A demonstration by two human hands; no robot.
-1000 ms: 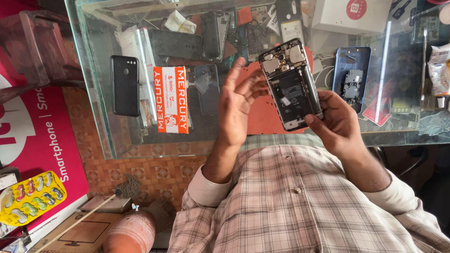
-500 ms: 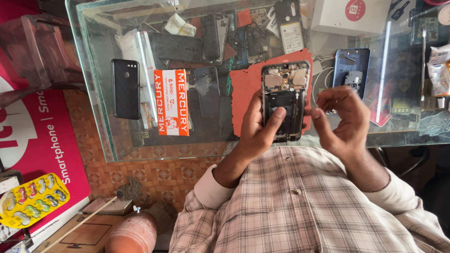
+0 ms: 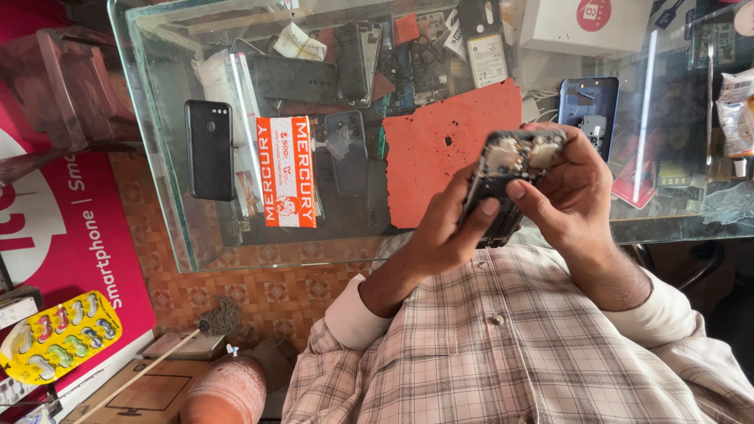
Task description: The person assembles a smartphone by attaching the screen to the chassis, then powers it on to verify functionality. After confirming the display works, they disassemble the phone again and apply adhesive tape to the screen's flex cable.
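Note:
An opened smartphone (image 3: pixel 510 169) with its back cover off and circuit parts showing is held tilted above the near edge of a glass counter (image 3: pixel 157 141). My left hand (image 3: pixel 448 232) grips its lower left side, fingers wrapped along the edge. My right hand (image 3: pixel 577 188) holds its upper right part, thumb pressed on the phone's face. Under the phone, a red rubber work mat (image 3: pixel 440 149) lies on the glass.
A black phone (image 3: pixel 209 149) and an orange-and-white packet (image 3: pixel 287 171) lie on the left of the glass. A blue phone frame (image 3: pixel 589 106), a battery (image 3: pixel 485 47) and a white box (image 3: pixel 597 23) sit farther back. A yellow blister card (image 3: pixel 59 338) lies at lower left.
The phone was upright with its open back facing me; both hands have since drawn it closer and tilted it, so it now shows edge-on. My right hand closed onto its top.

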